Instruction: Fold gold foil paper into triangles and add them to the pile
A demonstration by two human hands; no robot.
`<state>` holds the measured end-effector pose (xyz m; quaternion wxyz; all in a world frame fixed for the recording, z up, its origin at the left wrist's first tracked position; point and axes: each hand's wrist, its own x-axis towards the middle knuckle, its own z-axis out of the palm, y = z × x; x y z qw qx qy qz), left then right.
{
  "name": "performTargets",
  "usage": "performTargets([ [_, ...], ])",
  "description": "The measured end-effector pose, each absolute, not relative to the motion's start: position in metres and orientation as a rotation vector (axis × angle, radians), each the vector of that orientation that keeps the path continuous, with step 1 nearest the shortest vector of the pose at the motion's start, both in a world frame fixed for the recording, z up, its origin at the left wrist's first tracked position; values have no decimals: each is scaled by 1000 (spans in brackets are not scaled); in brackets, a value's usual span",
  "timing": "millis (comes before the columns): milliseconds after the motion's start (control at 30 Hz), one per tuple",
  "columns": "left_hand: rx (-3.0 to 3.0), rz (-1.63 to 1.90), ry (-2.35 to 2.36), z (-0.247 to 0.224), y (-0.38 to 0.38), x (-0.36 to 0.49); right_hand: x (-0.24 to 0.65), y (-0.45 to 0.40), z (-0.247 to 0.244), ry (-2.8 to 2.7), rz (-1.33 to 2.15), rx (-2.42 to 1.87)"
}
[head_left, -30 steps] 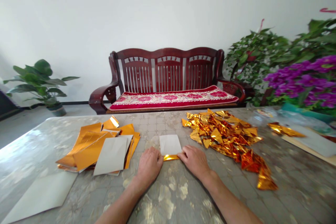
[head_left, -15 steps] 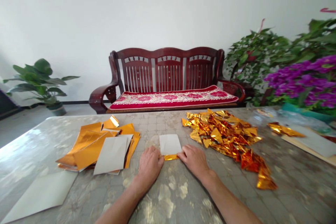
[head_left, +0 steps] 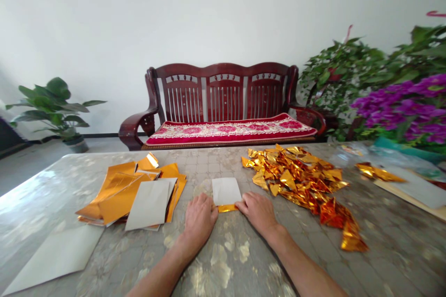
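A small sheet of paper [head_left: 226,190] lies on the table between my hands, white side up, with a gold strip folded over along its near edge. My left hand [head_left: 200,217] is closed on the left end of that strip, thumb toward it. At the strip's right end my right hand [head_left: 257,211] pinches with curled fingers. A stack of gold sheets [head_left: 120,192] lies to the left, a white-backed sheet [head_left: 148,204] on top. Many folded gold pieces [head_left: 296,176] are heaped to the right.
The patterned table [head_left: 223,264] carries a large pale sheet [head_left: 57,255] at the left, and a board [head_left: 414,190] with plastic wrapping at the right. Beyond stand a wooden bench [head_left: 223,97], a potted plant [head_left: 57,106] and purple flowers [head_left: 406,106].
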<state>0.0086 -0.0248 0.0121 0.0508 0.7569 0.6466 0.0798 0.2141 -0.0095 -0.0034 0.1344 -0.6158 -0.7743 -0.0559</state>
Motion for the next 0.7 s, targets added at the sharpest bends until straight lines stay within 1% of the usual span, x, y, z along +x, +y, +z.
performTargets([
  [100, 2277, 247, 1965, 14, -26, 9, 214, -9, -3, -2258, -147, -1790],
  [167, 2287, 321, 1938, 14, -27, 9, 213, -10, -2, -2257, -141, -1807],
  [267, 2409, 462, 1831, 12, -28, 9, 211, -11, -1, -2242, -144, -1830],
  [333, 2530, 494, 1719, 10, -29, 10, 211, -11, -1, -2233, -150, -1831],
  [500, 2739, 341, 1386, 6, -29, 14, 211, -11, -4, -2195, -150, -1847],
  [600, 2791, 213, 1361, 6, -32, 17, 212, -11, -4, -2154, -124, -1862],
  [700, 2813, 159, 1391, 6, -37, 19, 211, -12, -2, -2142, -112, -1871],
])
